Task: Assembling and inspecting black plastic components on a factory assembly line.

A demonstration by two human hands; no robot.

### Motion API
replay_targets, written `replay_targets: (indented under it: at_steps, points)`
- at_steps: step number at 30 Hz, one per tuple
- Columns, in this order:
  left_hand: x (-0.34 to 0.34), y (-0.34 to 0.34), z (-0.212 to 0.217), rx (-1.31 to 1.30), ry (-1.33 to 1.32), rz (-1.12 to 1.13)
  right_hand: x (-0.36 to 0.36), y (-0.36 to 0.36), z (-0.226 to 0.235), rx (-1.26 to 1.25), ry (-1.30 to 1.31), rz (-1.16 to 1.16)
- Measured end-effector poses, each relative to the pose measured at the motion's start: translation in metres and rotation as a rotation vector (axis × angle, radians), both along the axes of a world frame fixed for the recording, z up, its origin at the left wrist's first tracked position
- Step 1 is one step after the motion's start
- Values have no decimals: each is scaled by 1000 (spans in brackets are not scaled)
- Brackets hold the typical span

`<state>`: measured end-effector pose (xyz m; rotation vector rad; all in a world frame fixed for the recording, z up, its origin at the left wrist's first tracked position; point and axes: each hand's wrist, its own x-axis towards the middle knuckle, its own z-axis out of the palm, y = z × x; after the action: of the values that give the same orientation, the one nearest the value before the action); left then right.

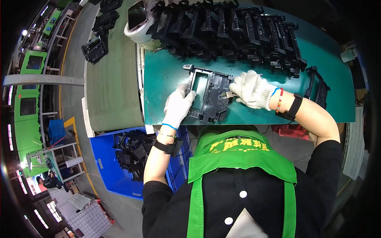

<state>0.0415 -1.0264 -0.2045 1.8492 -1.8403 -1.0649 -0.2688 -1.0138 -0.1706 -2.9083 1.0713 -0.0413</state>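
Note:
A black plastic frame (216, 93) with a rectangular opening lies on the green tabletop in front of me. My left hand (179, 104), in a white knit glove, grips its left edge with the fingers curled over the rim. On the other side, my gloved right hand (251, 88) is closed around a small trimming knife (228, 95), mostly hidden in the fist. The light tip of the knife meets the right part of the frame. Beyond both hands, a long row of similar black plastic frames (222, 31) stands packed together.
Another black frame (317, 89) lies by my right forearm. Left of the green table (162, 63) runs a conveyor belt (115, 87) carrying several black parts (95, 47). A phone (137, 15) rests on a white roll (139, 35). Below stands a blue bin (107, 168) of black parts.

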Motion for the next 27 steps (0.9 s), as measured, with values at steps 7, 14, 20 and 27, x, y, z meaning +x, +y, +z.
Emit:
replay_targets:
  at_steps: [7, 14, 20, 27]
  points:
    - [1, -1, 2, 139, 327, 45, 2, -10, -6, 258, 86, -74]
    - [4, -2, -3, 211, 587, 44, 6, 7, 14, 559, 44, -208]
    - [6, -5, -4, 213, 554, 24, -5, 15, 2, 286, -54, -265]
    - [17, -9, -7, 446, 936, 97, -10, 22, 10, 122, -148, -319]
